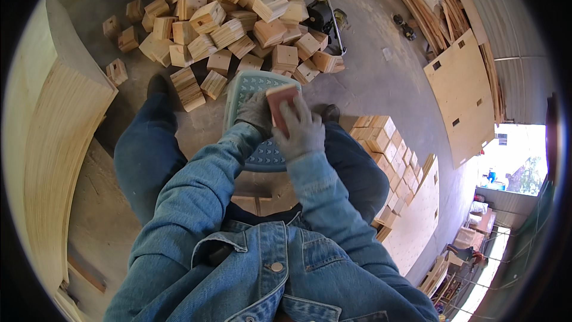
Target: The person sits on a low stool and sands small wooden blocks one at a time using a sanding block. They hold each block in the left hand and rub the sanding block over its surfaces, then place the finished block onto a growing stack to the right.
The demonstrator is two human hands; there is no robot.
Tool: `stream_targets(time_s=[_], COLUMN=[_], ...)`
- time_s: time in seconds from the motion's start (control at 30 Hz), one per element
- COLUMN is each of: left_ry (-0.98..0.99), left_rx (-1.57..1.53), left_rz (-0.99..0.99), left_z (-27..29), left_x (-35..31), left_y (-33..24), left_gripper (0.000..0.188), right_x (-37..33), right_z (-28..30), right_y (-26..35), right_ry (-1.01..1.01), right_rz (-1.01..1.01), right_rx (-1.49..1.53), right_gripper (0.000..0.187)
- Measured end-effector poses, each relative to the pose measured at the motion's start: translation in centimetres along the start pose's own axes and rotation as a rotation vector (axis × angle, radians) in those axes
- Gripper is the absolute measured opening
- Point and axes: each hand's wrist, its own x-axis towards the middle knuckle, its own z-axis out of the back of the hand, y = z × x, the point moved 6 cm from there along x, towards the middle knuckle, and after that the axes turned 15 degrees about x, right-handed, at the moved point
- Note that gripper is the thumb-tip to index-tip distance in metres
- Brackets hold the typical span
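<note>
Gripping a reddish block [279,99], the right hand [302,131] partly hides it.

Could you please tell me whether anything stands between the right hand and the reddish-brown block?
Only the grey glove on the right hand, which rests against the reddish-brown block; nothing else visible lies in between.

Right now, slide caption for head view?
Gloved right hand grips reddish block over pale green stool, wood blocks piled beyond.

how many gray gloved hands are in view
2: gray-gloved left hand, above the pale teal textured plastic stool; gray-gloved right hand, gripping the reddish-brown rectangular block.
</note>
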Motion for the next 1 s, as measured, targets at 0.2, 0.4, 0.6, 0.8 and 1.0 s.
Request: stream_targets(time_s=[0.2,0.4,0.6,0.8,1.0], left_ry=[-0.029,-0.073,-0.049,-0.239,-0.118], left_rx=[0.453,0.411,0.568,0.617,0.448], left_rz=[-0.012,0.018,0.045,-0.109,-0.074], left_z=[2.1,2.9,1.6,2.3,3.3], left_x=[-1.5,-2.4,-1.3,-2.0,-1.6], left_y=[-6.1,-6.6,-4.9,-6.0,-8.5], left_gripper=[0.086,0.093,0.094,0.086,0.063], right_x=[-7.4,-1.8,8.0,4.6,-7.2], right_z=[1.1,1.2,1.6,2.0,2.7], right_y=[-1.1,-1.8,-4.6,-4.6,-6.5], right_ry=[-0.028,-0.048,-0.032,-0.019,-0.068], right_rz=[0.035,0.004,-0.192,-0.188,-0.166], right_rx=[0.021,-0.007,-0.067,-0.053,0.143], right_gripper=[0.065,0.064,0.065,0.066,0.07])
